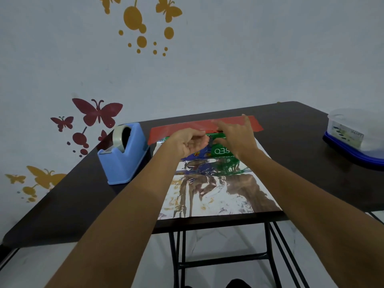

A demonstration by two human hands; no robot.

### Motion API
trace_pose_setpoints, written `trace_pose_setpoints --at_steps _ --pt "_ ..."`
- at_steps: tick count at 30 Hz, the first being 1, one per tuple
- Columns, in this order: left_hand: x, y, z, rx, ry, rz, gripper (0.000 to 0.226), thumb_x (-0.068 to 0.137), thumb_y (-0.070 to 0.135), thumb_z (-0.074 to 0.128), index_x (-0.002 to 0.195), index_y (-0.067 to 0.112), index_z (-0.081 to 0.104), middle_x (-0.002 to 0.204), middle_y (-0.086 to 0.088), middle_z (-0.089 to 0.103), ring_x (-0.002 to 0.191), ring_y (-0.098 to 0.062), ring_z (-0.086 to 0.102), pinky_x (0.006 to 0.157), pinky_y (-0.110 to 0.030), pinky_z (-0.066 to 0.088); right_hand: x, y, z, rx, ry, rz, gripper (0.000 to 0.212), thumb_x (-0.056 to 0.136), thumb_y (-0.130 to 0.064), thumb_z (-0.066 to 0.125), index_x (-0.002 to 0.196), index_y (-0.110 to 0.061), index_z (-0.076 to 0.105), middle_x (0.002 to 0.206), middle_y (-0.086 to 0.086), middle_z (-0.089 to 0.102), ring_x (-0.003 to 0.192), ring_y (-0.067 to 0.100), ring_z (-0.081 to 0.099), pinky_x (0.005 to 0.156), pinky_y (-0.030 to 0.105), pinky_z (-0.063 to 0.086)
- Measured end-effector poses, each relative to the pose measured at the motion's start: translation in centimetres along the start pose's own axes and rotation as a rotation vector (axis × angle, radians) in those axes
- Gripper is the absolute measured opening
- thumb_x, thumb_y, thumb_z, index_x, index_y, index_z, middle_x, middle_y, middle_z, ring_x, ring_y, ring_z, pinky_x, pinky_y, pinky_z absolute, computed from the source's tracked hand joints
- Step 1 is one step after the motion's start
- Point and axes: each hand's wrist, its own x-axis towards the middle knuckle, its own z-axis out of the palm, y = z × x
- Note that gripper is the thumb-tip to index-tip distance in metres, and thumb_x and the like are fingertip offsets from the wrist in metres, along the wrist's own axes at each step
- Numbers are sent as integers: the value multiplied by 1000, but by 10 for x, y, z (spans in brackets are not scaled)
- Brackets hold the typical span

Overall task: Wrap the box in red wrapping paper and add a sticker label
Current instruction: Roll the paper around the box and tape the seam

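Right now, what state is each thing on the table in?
wrapping paper: flat, silver side up, red far edge showing.
box: unwrapped, lying on the paper.
tape dispenser: upright, roll loaded.
plastic container: closed.
left hand: fingers curled at box, grip unclear.
right hand: fingers spread, over box.

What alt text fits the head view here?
A person's left hand and right hand meet over a green-and-blue box lying on wrapping paper, silver side up with its far edge showing red, on a dark table. A blue tape dispenser stands at left, a clear plastic container at right.
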Motion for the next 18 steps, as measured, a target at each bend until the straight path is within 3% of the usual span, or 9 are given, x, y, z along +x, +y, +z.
trace_pose_setpoints --at_steps 4,14,18 --pt "-2 -4 2 -52 1 6 12 90 0 58 79 -4 60 51 -10 65 41 -13 63 44 -21 54 3 -1 -4 19 -14 13 45 86 -53 52 117 -23 62 115 -1 66 106 19 61 114 44 9" --pt "3 -42 5 -136 63 152 16 90 12 62 80 1 63 55 -2 66 47 -8 64 53 -20 57 4 0 -5 49 0 31 45 82 -53 56 117 -25 64 110 0 69 104 20 61 112 41 16" --pt "10 -56 11 -38 203 295 16 89 17 65 83 2 67 69 -8 67 55 -14 65 56 -23 58 5 1 -3 51 -9 37 44 83 -54 55 117 -27 64 109 -1 69 103 20 61 111 40 18"
